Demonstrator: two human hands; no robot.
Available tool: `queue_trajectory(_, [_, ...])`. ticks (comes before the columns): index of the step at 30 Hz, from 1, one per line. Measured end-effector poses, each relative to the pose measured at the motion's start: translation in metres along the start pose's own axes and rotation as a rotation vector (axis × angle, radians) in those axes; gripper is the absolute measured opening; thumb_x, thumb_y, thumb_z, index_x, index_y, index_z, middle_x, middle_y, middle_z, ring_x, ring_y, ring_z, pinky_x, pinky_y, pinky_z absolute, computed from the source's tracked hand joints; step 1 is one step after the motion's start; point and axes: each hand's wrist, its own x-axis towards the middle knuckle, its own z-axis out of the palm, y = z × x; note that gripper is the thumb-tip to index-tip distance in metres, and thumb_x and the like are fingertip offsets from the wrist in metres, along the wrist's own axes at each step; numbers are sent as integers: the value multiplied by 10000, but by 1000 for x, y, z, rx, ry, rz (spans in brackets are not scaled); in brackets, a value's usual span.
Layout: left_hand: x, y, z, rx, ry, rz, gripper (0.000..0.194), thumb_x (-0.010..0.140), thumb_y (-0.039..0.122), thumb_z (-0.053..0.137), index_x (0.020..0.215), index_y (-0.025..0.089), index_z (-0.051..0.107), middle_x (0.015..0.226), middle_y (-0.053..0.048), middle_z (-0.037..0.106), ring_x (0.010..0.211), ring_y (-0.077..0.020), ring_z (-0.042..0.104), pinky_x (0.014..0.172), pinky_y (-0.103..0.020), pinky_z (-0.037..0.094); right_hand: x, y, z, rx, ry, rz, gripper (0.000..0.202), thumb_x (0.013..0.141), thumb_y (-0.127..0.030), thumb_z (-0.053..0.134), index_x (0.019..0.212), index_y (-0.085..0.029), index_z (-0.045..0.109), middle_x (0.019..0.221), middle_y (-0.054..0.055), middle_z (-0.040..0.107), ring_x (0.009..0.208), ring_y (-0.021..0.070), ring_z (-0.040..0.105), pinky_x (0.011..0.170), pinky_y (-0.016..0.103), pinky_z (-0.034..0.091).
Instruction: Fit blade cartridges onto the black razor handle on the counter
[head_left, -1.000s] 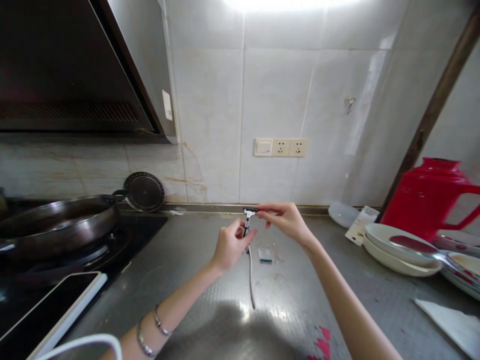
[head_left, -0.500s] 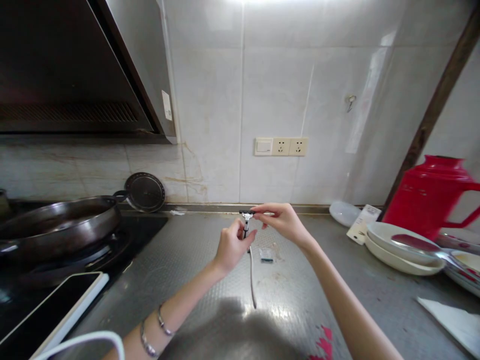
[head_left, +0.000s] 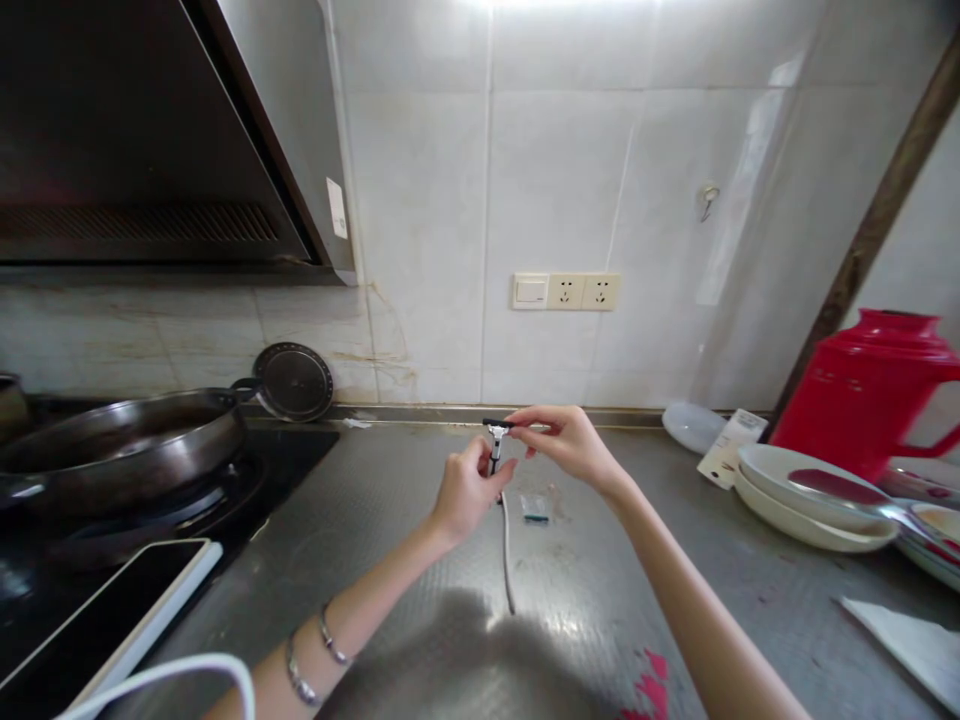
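A small razor-like tool (head_left: pixel 496 434) with a black head and a silver neck is upright near the counter's back edge. My left hand (head_left: pixel 466 487) is closed round its handle. At the right end of the black head, the thumb and fingers of my right hand (head_left: pixel 559 440) are pinched. A thin grey rod or cord (head_left: pixel 508 560) extends below my left hand over the metal counter (head_left: pixel 420 640). Just right of it lies a small clear case with a dark strip (head_left: pixel 535 512).
On the left are a pan (head_left: pixel 135 445) on the stove, a phone (head_left: pixel 112 620) and a white cable (head_left: pixel 202 662). Stacked plates (head_left: pixel 810 500), a red jug (head_left: pixel 862 390), a white card (head_left: pixel 731 447) and a clear lid (head_left: pixel 691 427) stand at the right.
The view has shifted slightly, so the surroundings appear a little to the right. The tool's black head now looks flatter and sticks out further left; both hands keep their hold.
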Motion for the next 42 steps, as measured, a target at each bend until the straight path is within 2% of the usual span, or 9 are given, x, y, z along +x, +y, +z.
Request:
queue_trajectory(7, [-2,3,1,-31,-32,-49,325,737,439,581,648,190,392,458,75,442,379,-73,462,394,-176,299,-1,3,-2,9,-9,35,226,714,-299,636,839,-127,710,846,73,687,561,128,601,417,216,526])
queue_trajectory(14, [-4,6,3,-110,-48,-84,338,727,447,596,645,190,393,450,80,437,359,-80,485,363,-171,317,-2,-1,-6,58,-35,69,248,683,-336,665,807,-129,720,807,64,692,468,103,581,401,221,522])
queue_trajectory(25, [-5,9,3,-166,-70,-130,333,733,461,585,662,188,406,453,76,449,353,-91,495,326,-174,341,-3,-5,-9,60,-70,101,259,675,-341,674,799,-118,716,816,67,687,511,109,589,423,222,534])
queue_trajectory(30, [0,8,-2,-201,-59,-142,318,724,446,598,678,183,425,461,71,477,347,-79,465,326,-176,360,0,6,-5,54,-51,65,282,702,-347,647,870,-127,704,842,64,685,652,154,618,456,233,550])
queue_trajectory(35, [5,6,-5,-227,-101,-169,297,712,425,615,730,156,490,502,48,532,327,-75,467,318,-175,354,2,16,-7,12,-52,73,323,714,-351,635,931,-116,681,844,74,680,625,142,610,487,257,558])
queue_trajectory(39, [11,-2,-6,-286,-111,-197,335,730,450,590,816,130,542,609,-5,610,378,-102,547,360,-192,405,2,18,-13,-23,-12,73,350,725,-342,624,995,-123,654,765,51,655,654,146,601,488,247,552])
queue_trajectory(42, [20,-10,-9,-393,-73,-225,397,776,504,513,898,128,539,741,-65,663,542,-154,645,472,-233,484,2,18,-15,-86,26,116,322,736,-340,600,967,-122,654,708,34,631,616,135,583,442,227,538])
